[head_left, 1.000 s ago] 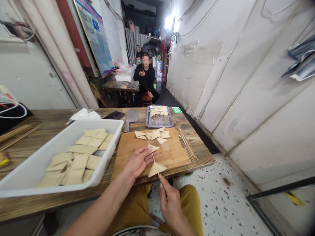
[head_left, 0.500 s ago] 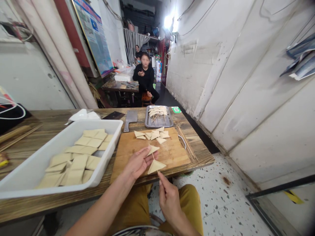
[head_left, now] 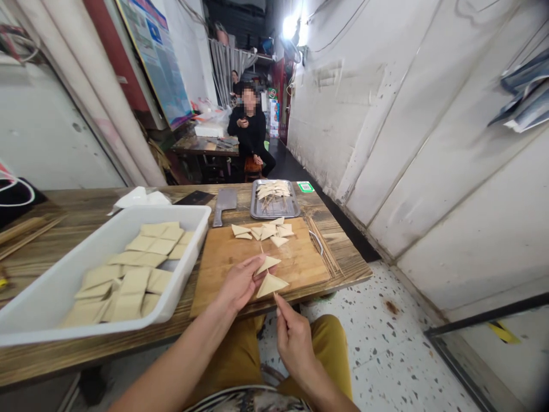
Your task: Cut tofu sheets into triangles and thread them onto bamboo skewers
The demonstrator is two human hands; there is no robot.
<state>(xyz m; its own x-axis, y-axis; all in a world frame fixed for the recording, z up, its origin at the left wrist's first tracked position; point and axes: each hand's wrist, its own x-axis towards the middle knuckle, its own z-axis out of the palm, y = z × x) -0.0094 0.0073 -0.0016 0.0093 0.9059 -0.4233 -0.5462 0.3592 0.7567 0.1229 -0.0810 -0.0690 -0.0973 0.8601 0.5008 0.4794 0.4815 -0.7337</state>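
My left hand (head_left: 242, 281) pinches a pale tofu-like triangle (head_left: 268, 263) above the front of the wooden cutting board (head_left: 218, 266). A thin skewer (head_left: 262, 249) passes through this piece, its tip showing beyond it. A second triangle (head_left: 272, 285) sits lower on the same skewer, nearer to me. My right hand (head_left: 294, 332) grips the skewer's lower end, just below that triangle. Several loose triangles (head_left: 268, 230) lie at the back of the board. Flat square sheets (head_left: 132, 286) fill much of a white plastic tub (head_left: 182, 286) on the left.
Behind the board are a cleaver (head_left: 225, 206) and a metal tray (head_left: 274, 214) with skewered pieces. Bare skewers (head_left: 328, 252) lie along the board's right side. A seated person (head_left: 253, 129) is beyond the table, and another person is farther back.
The skewer's tip now shows beyond the upper triangle, and the two triangles are closer together. The whole view has shifted slightly.
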